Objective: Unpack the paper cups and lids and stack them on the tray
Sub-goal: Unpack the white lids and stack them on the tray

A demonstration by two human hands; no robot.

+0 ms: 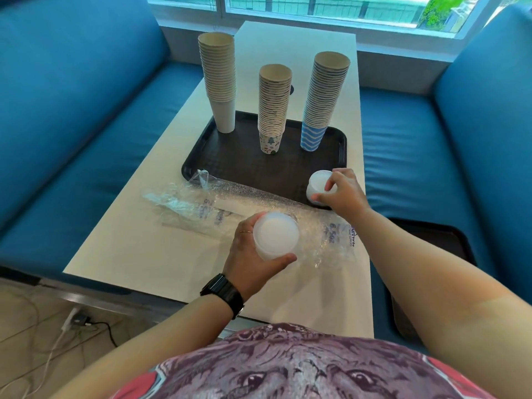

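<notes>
Left hand: our left hand [253, 254] has its grip closed around a stack of white lids [275, 236], fingers curled behind it and thumb across the near edge, above the counter [138, 249] in front of the tray.
Right hand: our right hand [341, 191] has its grip closed on a second, shorter stack of white lids [318, 182], fingertips pinching its top and side.
Second lid stack: it sits at the near right corner of the tray [230, 165]; we cannot tell whether it rests fully on the tray floor or is held just off it.
Tray: dark and rectangular, lying on the white counter, its near edge partly covered by plastic.
White cups: a tall stack of plain white paper cups [219, 82] stands upright at the tray's far left corner.
Patterned cups: a shorter stack of tree-printed cups [273, 110] stands upright in the middle of the tray, apart from the other two.
Blue cups: a stack of blue-and-white wavy cups [321, 102] stands upright toward the tray's right side.
Wrapping: empty clear plastic sleeves [198, 203] with blue print lie crumpled on the counter between the tray and us, under our left hand.
Wrist: a black watch [223, 293] is on our left wrist.
Seats: blue benches [72, 110] flank the counter, and a second dark tray [431, 240] lies on the right bench.
</notes>
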